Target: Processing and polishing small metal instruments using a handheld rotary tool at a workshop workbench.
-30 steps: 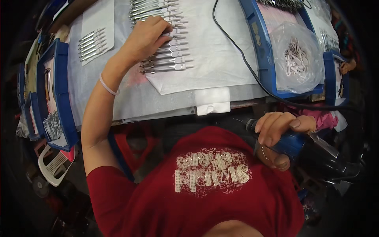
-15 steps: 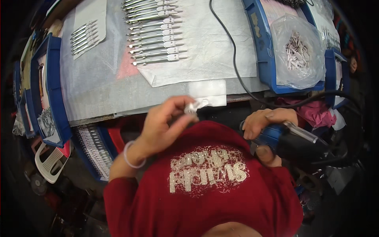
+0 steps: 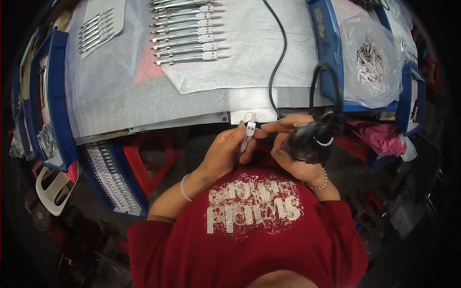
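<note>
My left hand [image 3: 222, 150] is closed around a metal drawing compass [image 3: 250, 128] with a white head, pinching it upright between thumb and fingers just off the table's front edge. My right hand [image 3: 298, 165] grips a dark corded electric screwdriver [image 3: 309, 143], its cord end toward the camera. The right fingertips reach left, close beside the compass; whether they touch it I cannot tell. The screwdriver's tip is hidden behind its body and my fingers. A white pad [image 3: 249, 99] lies at the table edge just beyond the compass.
A row of similar compasses [image 3: 189, 42] lies on white cloth, with a smaller group [image 3: 97, 30] at left. Blue bins [image 3: 62, 101] stand at left; another [image 3: 328, 48] at right adjoins a plastic bag [image 3: 389, 91] of small pale parts. A black cable [image 3: 284, 53] crosses the table.
The screwdriver has swung up and left from beside my body, close to my left hand. My left hand has moved slightly right and down, and the compass now shows upright in it.
</note>
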{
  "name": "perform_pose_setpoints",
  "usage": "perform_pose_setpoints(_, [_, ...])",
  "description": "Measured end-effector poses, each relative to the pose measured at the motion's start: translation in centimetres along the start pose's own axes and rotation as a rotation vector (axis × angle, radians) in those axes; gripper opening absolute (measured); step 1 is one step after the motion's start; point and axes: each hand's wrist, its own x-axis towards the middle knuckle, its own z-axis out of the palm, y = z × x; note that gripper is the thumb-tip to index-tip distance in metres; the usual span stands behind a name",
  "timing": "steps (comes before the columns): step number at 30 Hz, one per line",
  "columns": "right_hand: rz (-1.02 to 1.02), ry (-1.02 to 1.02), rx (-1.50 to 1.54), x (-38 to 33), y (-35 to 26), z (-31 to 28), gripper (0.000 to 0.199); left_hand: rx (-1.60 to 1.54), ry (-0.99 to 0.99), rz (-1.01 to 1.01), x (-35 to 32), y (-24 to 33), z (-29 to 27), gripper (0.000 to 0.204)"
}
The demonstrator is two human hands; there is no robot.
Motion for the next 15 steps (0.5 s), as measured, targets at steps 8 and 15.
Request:
perform_pose_setpoints(8, [-0.069,-0.079,-0.294,0.2,2.0,-0.6,0.053,-0.272,0.008,-0.108,1.1,-0.6,-0.2,0.042])
perform_pose_setpoints(15, [0.093,-0.133,-0.371,1.0,0.0,0.1,0.051,-0.376,-0.049,-0.081,1.3,-0.8,-1.0,0.039])
